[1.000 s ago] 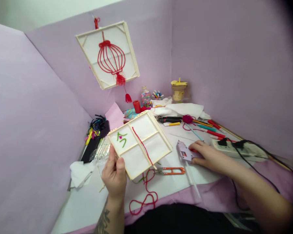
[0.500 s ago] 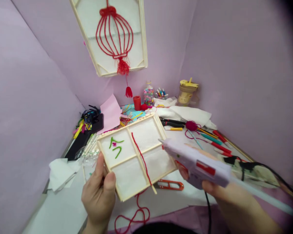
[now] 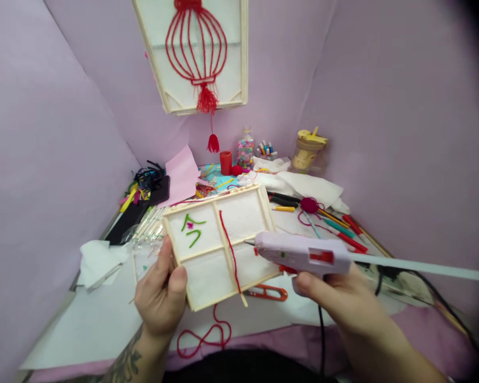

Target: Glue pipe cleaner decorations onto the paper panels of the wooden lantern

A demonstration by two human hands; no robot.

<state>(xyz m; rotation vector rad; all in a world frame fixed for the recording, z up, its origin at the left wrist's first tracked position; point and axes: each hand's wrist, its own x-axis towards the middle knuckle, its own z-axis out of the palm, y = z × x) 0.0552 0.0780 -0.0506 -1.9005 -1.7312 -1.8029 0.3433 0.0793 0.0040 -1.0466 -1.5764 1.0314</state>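
Note:
My left hand (image 3: 162,290) grips the lower left edge of a small wooden frame (image 3: 203,255), backed with white and split into panes by crossed sticks. Green yarn strokes (image 3: 193,238) with a bit of pink sit in its upper left pane. A red yarn strand (image 3: 232,250) runs along the upright middle stick, and loose red yarn (image 3: 203,340) curls on the table beneath. In my right hand (image 3: 335,298) is a lilac glue gun (image 3: 299,252), a long glue stick (image 3: 423,266) poking from its back. The nozzle points left, over the right half of the frame; whether it touches is unclear.
Orange thread snips (image 3: 267,292) lie behind the frame. A larger panel with a red yarn lantern (image 3: 197,48) hangs above. Markers (image 3: 349,239), a magenta yarn ball (image 3: 310,205), white cloth (image 3: 311,189) and black-handled pliers (image 3: 281,200) lie to the right; folded white paper (image 3: 99,263) is at left.
The glue gun has swung level and moved left, its nozzle now farther over the frame. The view has shifted slightly; my left hand still holds the frame.

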